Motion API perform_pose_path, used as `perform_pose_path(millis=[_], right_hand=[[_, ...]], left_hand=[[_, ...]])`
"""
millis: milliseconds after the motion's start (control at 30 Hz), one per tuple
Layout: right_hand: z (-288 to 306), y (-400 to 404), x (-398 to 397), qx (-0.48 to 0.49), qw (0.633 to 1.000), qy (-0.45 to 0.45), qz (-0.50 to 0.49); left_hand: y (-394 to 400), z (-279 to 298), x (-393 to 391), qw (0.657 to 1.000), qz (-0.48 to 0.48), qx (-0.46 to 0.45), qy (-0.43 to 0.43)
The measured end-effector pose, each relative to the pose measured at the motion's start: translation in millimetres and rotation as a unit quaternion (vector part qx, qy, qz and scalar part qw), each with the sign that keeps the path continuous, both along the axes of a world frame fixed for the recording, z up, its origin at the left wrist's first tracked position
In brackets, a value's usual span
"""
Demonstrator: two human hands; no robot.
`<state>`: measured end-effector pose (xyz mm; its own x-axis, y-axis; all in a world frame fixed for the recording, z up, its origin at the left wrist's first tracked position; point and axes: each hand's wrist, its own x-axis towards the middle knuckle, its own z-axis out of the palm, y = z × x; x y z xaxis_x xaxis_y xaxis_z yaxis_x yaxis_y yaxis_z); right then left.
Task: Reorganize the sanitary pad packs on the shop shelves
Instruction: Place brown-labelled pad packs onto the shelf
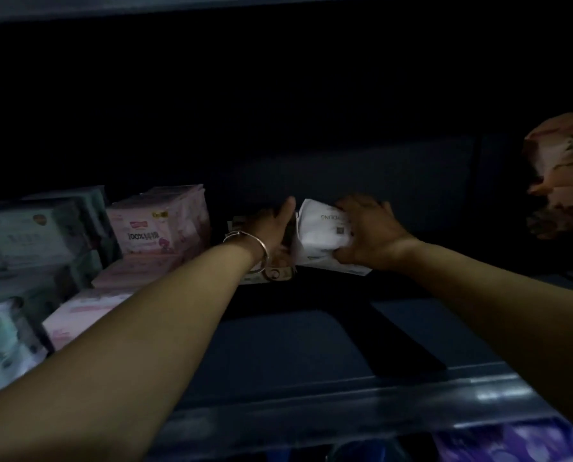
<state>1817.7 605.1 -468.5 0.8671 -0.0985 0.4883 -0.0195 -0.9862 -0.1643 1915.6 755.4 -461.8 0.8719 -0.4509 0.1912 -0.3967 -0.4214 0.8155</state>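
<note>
Deep on the shelf point(278, 345), both hands meet at a white pack point(323, 233).
Right hand point(370, 235) grasps the pack; left hand point(273, 228), fingers straight, presses a pack just left of it, near pink packs point(160, 225).

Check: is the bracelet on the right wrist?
No, the bracelet circles the wrist of the left hand; the right hand wears none.

White pack point(321, 233) with grey lettering and a small dark code square was in view. Pink packs point(160, 225) carried dark print and a yellow tag; pale green packs point(28, 235) sat leftmost. Orange packs point(565, 171) far right, purple patterned pack point(511, 443) below, dark blue shelf point(278, 345).
</note>
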Motion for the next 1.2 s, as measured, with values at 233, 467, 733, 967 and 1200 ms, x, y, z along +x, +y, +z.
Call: perform_pose_path(millis=[233, 467, 733, 967, 1200], right_hand=[[-9, 0, -35, -0.202, 0.976, -0.075, 0.033], [10, -22, -59, 0.002, 1.000, 0.023, 0.001], [17, -23, -41, 0.262, 0.951, 0.150, 0.061], [13, -28, -26, 0.256, 0.946, 0.197, 0.034], [6, -34, -21, 0.537, 0.842, 0.039, 0.021]], left_hand=[[-4, 14, -35, 0.940, -0.076, -0.127, 0.307], [5, 13, -36, 0.969, -0.108, -0.139, 0.172], [-2, 4, -36, 0.966, -0.155, -0.105, 0.175], [-10, 2, -17, 0.958, -0.193, -0.138, 0.160], [-20, -7, -11, 0.951, -0.199, -0.198, 0.126]])
